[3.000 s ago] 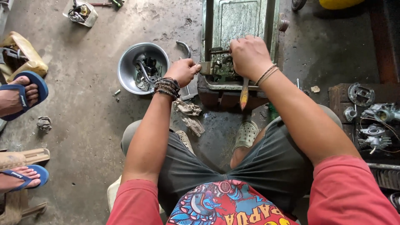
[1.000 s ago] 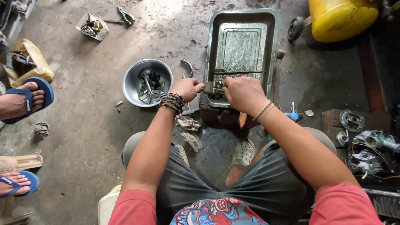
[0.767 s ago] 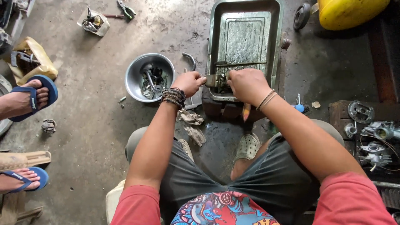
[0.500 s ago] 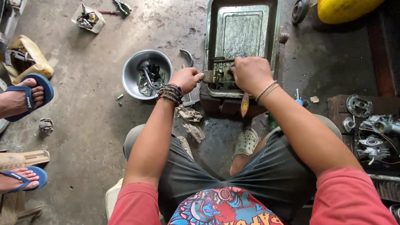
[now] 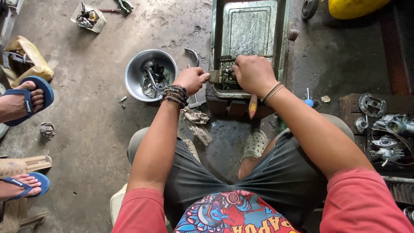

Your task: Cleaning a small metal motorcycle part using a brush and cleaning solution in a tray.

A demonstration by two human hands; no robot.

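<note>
Left hand [image 5: 192, 80] pinches flat metal tool [image 5: 215, 77] at near rim of metal tray [image 5: 282, 51]. Right hand [image 5: 253, 74] clenched over small greasy engine part [image 5: 226, 77] in tray. Steel bowl [image 5: 133, 75] at 9 o'clock. Likely best: brace part firmly, short controlled strokes.

A small open white carton [image 5: 88, 18] of metal parts stands far left.
</note>
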